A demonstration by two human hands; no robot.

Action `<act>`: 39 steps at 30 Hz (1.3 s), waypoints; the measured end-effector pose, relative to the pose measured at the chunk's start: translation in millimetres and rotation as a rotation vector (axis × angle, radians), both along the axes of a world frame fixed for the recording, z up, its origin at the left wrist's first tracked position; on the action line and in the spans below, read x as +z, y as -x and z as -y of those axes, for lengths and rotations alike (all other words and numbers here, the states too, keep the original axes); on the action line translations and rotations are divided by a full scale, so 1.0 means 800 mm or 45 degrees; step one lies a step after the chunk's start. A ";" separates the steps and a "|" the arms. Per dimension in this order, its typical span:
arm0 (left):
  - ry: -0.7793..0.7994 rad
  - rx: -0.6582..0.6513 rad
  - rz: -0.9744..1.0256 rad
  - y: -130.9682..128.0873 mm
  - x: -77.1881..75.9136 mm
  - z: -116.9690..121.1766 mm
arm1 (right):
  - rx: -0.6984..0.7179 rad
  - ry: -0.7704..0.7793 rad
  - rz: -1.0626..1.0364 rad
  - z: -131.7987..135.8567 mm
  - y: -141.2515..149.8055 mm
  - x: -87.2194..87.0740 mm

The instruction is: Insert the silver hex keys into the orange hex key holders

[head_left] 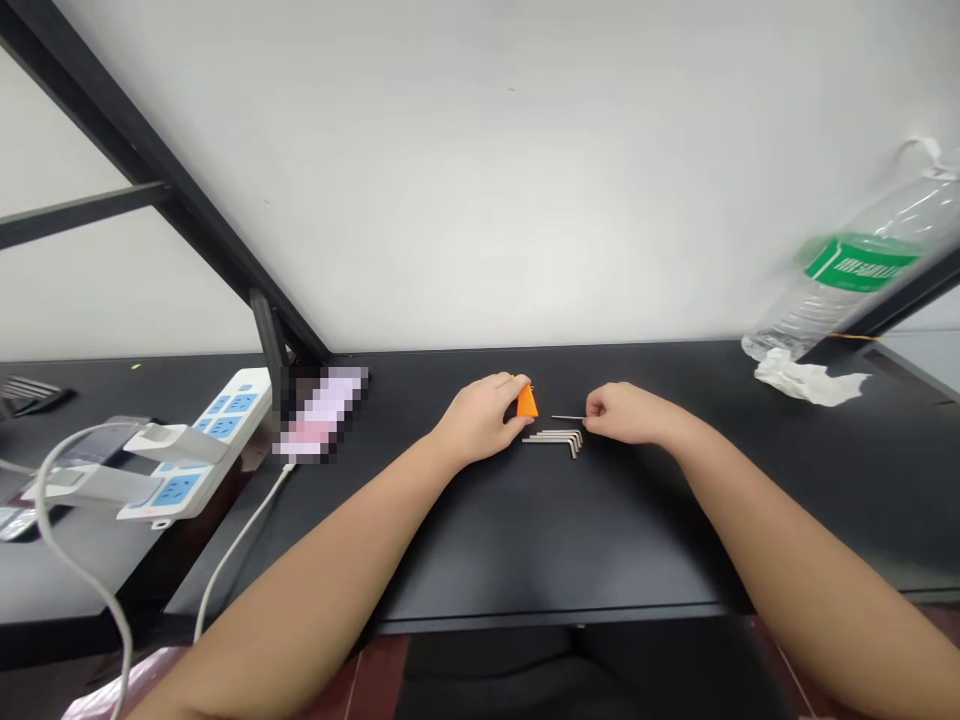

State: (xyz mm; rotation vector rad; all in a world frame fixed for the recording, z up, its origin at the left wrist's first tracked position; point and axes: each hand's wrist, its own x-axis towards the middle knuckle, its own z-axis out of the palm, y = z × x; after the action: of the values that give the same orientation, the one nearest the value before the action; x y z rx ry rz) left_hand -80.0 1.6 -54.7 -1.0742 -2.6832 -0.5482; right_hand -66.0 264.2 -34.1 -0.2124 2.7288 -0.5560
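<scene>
My left hand (487,415) grips a small orange hex key holder (527,402) just above the black tabletop, thumb on one side and fingers on the other. Pinched in my right hand (626,412) is a thin metal hex key (568,417), whose straight end points left toward the holder, apart from it. The bent end is hidden by my fingers. Between and below both hands, several L-shaped hex keys (555,437) lie side by side on the table, their short arms at the right.
A white power strip (251,395) with plugged chargers stands at the left, near a pixelated phone-like object (322,415) with a white cable (244,545). A large clear bottle (847,265) with a green label leans at the right, beside crumpled tissue (810,380). A white wall (510,200) rises behind.
</scene>
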 end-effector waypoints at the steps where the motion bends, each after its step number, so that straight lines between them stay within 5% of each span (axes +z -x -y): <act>1: 0.000 -0.001 0.003 0.000 0.000 0.000 | 0.017 -0.043 0.002 -0.004 0.000 0.001; 8: -0.033 -0.002 0.034 0.000 -0.002 -0.003 | 0.320 -0.014 -0.201 0.013 -0.020 0.004; 15: -0.097 -0.047 0.027 -0.004 0.000 -0.005 | 0.363 -0.104 -0.252 0.038 -0.041 -0.004; 26: -0.167 -0.164 0.080 -0.013 0.004 -0.014 | 0.109 0.672 -0.641 0.052 -0.025 -0.005; 34: -0.191 -0.172 0.068 -0.011 -0.001 -0.014 | -0.070 1.290 -0.147 0.050 -0.012 -0.025; 36: -0.194 -0.176 0.080 -0.011 -0.001 -0.013 | -0.064 1.343 -0.106 0.047 -0.009 -0.027; 39: -0.194 -0.189 0.095 -0.011 -0.001 -0.013 | -0.006 1.105 -0.353 0.046 -0.010 -0.026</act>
State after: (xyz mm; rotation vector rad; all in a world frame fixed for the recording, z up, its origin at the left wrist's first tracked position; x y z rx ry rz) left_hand -71.0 12.1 -55.2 -1.2386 -2.5864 -0.8206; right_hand -58.2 227.2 -55.2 -0.5175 2.5378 -1.7955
